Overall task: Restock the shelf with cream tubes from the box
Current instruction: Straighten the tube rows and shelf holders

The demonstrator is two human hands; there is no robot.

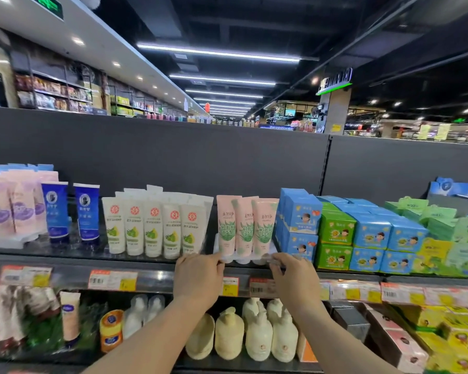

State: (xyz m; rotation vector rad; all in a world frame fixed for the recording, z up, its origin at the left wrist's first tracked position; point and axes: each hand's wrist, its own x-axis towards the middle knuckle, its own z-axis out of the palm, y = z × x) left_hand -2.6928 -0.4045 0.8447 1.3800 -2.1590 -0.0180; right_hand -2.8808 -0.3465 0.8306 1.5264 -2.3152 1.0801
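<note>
Both hands are working at the front edge of the top shelf (157, 259), right at the pink cream tubes (245, 228). Three pink tubes are standing cap-down in a clear tray (273, 248), leaning slightly back, just right of the white tubes (153, 229) and just left of the blue boxes (299, 220).

The left hand (197, 276) is gripping the tray's front left corner, its fingers (219, 261) curled and pinching the clear edge just below the leftmost pink tube. The right hand (295, 273) is pinching the front right corner of the same tray, fingers bent over the edge below the rightmost pink tube. Neither hand is holding a loose tube.

Progress judgement: the pink tubes are sitting on the shelf already, so at least one batch looks placed; the hands seem to be squaring or sliding the tray into its slot between the white tubes and the blue boxes. Only one row of pink tubes is showing, with dark space behind it, so more tubes could likely go in. The supply box is not in view, so how many tubes are left cannot be told.

Below the pink tubes, price tags (230, 286) are running along the shelf rail, and cream pump bottles (257, 336) are standing on the lower shelf
</note>
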